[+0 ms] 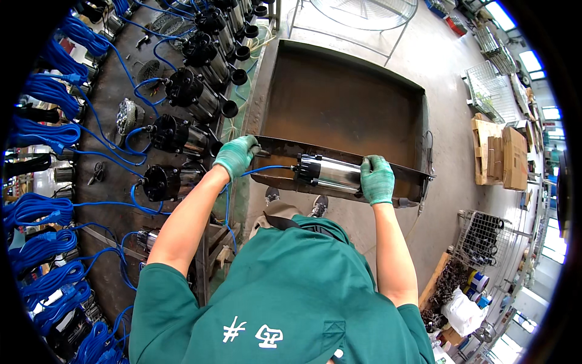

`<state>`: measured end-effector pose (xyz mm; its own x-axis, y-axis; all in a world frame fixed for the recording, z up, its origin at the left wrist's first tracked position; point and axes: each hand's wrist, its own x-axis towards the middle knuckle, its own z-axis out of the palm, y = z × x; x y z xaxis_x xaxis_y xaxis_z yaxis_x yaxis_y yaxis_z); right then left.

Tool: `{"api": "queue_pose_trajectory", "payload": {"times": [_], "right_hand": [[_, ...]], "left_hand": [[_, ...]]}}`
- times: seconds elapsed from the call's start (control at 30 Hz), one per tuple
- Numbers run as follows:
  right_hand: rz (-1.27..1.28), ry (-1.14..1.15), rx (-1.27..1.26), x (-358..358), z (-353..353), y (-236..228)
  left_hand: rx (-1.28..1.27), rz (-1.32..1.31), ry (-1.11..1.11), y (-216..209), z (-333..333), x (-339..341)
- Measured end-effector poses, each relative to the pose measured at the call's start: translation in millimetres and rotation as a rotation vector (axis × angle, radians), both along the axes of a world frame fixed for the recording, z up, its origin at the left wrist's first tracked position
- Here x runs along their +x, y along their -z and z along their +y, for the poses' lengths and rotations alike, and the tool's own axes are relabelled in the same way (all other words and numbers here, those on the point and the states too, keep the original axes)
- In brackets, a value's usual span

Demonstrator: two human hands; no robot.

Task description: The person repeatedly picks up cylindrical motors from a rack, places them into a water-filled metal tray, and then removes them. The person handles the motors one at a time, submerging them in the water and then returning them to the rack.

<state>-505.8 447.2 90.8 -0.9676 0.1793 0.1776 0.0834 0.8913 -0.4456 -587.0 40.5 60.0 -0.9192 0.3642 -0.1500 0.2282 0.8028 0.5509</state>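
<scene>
Room at one o'clock above the metal tank; submersible pumps crowd ten, blue cable bars nine beside my left hand.

Over on the right of the shop, brown cardboard sits near a wire crate, and a mesh basket holds dark parts. Just beside a dark heap slumps a white plastic bag. Up ahead, a big round wire grille stands on the pale floor.
</scene>
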Motion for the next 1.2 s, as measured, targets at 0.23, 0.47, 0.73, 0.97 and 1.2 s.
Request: {"api": "queue_pose_trajectory", "payload": {"times": [0.23,0.47,0.73,0.97,1.2], "right_hand": [[-0.022,-0.001,-0.002,-0.7,3.1,2.1],[-0.026,0.008,-0.006,-1.4,0.6,-0.9],[-0.017,0.017,0.003,-1.5,1.7,1.9],[-0.02,0.021,-0.006,-1.3,1.5,0.9],[-0.004,-0.001,0.011,-2.0,1.4,0.2]], "left_hand": [[0.849,-0.582,-0.322,30.9,-0.1,43.0],[0.874,-0.609,-0.319,60.9,20.6,46.0],[0.785,-0.95,-0.456,53.4,22.2,36.4],[1.044,-1.019,-0.526,49.0,27.4,38.3],[0.787,-0.721,-0.179,42.0,16.2,33.0]]}}
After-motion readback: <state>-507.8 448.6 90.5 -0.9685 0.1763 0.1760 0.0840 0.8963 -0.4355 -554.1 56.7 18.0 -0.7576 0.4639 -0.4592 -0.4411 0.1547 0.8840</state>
